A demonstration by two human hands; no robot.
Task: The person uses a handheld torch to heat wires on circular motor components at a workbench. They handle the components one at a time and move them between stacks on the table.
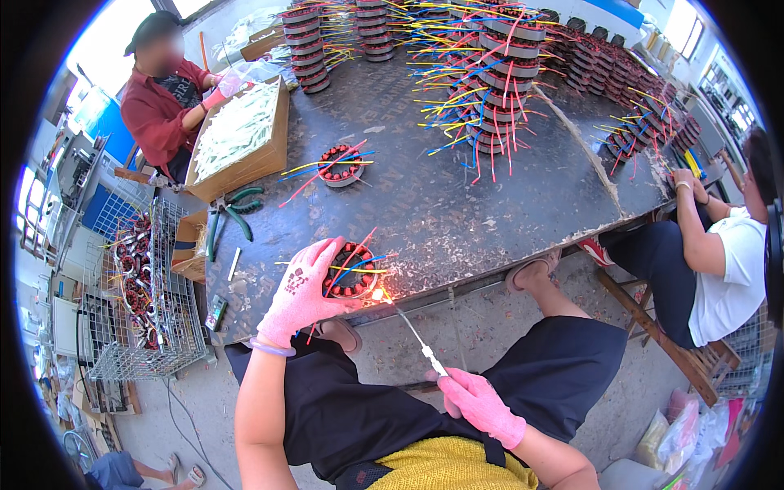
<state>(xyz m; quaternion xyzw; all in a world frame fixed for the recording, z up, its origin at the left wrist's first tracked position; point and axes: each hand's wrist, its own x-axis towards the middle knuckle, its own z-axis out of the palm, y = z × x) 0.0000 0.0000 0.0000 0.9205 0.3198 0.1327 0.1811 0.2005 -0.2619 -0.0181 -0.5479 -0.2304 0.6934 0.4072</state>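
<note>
My left hand (304, 287), in a pink glove, grips a ring-shaped motor stator (357, 282) at the table's near edge. Red, blue and yellow wires stick out of the stator. My right hand (482, 403), also gloved in pink, is closed around the white handle of a thin metal rod tool (412, 328). The tool's tip meets a bright orange glow at the stator's right lower side; the glare hides the exact contact. Farther back on the table lies another wired stator (340, 167).
Green-handled pliers (234, 214), a white stick (234, 264) and a lighter-like green item (216, 313) lie at left. Behind them stands a cardboard box (278, 135) of white strips. Tall stator stacks (498, 90) fill the back. Co-workers sit at far left and right; a wire basket (151, 359) holds stators.
</note>
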